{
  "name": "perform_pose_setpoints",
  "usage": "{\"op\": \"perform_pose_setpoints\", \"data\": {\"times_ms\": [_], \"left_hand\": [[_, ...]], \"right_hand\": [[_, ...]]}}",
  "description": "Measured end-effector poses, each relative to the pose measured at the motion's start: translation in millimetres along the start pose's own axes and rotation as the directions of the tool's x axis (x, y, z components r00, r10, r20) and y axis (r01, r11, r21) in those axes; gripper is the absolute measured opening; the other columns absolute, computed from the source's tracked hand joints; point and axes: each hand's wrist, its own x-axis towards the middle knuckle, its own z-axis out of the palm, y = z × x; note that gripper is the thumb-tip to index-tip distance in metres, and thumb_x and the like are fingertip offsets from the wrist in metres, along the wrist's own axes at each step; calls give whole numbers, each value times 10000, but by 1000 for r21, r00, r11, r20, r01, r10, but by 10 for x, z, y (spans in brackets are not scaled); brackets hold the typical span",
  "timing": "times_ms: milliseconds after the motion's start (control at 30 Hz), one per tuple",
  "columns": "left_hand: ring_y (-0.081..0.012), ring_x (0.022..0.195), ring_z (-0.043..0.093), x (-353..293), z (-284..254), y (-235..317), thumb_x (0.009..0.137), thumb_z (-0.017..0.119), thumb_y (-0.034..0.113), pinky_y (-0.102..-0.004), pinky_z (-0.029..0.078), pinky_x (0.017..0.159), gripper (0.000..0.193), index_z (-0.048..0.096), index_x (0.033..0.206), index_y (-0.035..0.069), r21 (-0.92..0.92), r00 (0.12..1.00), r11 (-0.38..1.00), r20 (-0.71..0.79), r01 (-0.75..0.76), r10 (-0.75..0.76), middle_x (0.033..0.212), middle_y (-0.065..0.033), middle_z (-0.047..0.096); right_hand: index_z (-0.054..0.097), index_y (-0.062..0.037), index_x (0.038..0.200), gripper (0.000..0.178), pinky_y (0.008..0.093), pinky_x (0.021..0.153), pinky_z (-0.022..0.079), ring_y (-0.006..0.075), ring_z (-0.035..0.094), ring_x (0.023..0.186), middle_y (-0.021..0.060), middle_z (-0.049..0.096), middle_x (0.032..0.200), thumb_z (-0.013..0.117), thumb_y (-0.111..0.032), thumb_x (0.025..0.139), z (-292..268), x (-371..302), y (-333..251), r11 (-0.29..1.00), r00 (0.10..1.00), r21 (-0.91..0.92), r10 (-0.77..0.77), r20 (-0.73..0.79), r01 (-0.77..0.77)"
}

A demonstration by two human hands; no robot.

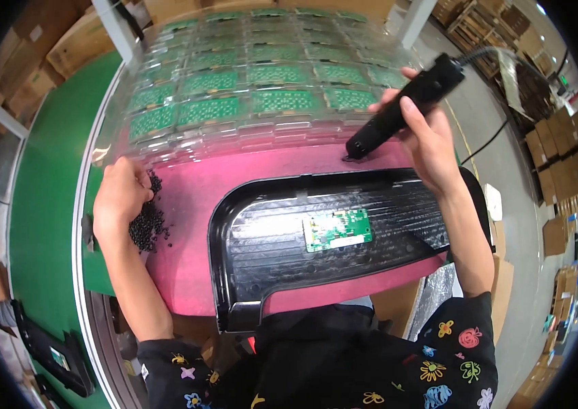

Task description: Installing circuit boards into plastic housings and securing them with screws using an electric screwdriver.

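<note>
My right hand [428, 140] grips a black corded electric screwdriver [405, 105], thumb along its body. The screwdriver is tilted, its tip low over the pink mat [180, 266] behind the black panel. At the left, my left hand [122, 198] has its fingers curled together at a pile of small black screws [147, 228]; anything between the fingertips is hidden. In front of me lies a large, curved black plastic panel [275, 266] with a raised rim and ribbed inside. A green circuit board [336, 230] sits on the panel, near its middle.
Stacked clear plastic trays [248, 116] holding several green boards fill the far side of the mat. A green conveyor belt [47, 184] runs along the left, with another black panel [50, 351] on it. Cardboard boxes [561, 157] stand at the right.
</note>
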Motion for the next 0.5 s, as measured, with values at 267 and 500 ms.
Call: {"op": "perform_pose_setpoints", "data": {"times_ms": [267,500], "left_hand": [[-319,713,712,-98,-63,170,656,678,-50,-385,551,686,155,709,808,-48,-14,983,992,-138,-122,119,754,-230,693],[-136,767,683,-450,160,953,737,750,-48,-274,564,722,164,735,898,-26,-709,776,482,-145,-514,614,840,-69,712]], "right_hand": [[314,-83,1490,492,385,968,442,222,539,1020,94,547,1103,486,-237,1056,219,-51,-164,922,983,342,-165,-76,182],[241,-117,1531,557,445,1025,391,218,496,1067,49,487,1110,447,-333,1061,406,-287,-276,789,986,612,-136,92,51]]}}
